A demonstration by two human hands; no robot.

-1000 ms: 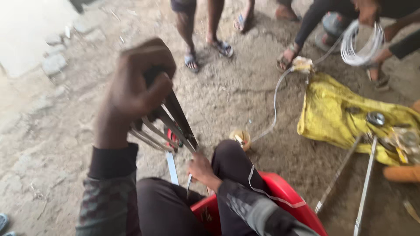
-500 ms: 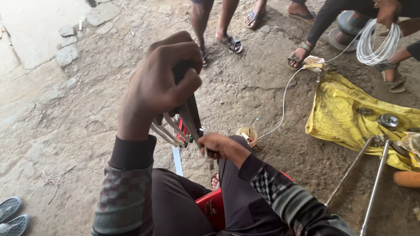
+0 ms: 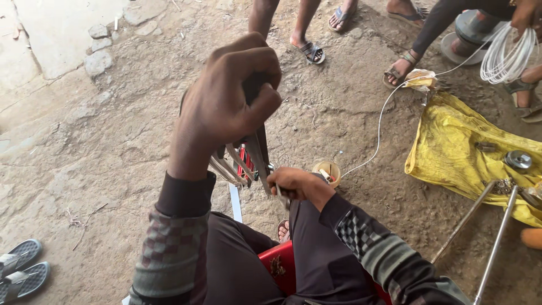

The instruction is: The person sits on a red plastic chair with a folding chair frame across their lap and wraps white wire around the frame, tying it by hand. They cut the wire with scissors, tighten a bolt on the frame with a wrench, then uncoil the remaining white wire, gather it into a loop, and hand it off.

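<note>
My left hand (image 3: 228, 99) is raised in front of me, closed around the top of a bundle of dark and pale flat metal strips with a red part (image 3: 245, 161) that hangs down from the fist. My right hand (image 3: 293, 183) is lower, just right of the bundle's bottom end, fingers pinched on a thin pale strip there. I sit on a red seat (image 3: 279, 262) with dark trousers over my knees. A small yellowish cup (image 3: 327, 169) stands on the dirt just beyond my right hand.
Bare dirt ground all around. A yellow cloth (image 3: 457, 152) with metal parts lies at right, long metal rods (image 3: 497, 237) beside it. Other people's sandalled feet (image 3: 310, 51) stand at the top; one person holds a coil of white wire (image 3: 508, 53). Sandals (image 3: 20, 271) lie bottom left.
My left hand has stayed raised with the bundle. My right hand came up from my lap to the bundle's lower end and now pinches a strip. The view has shifted slightly.
</note>
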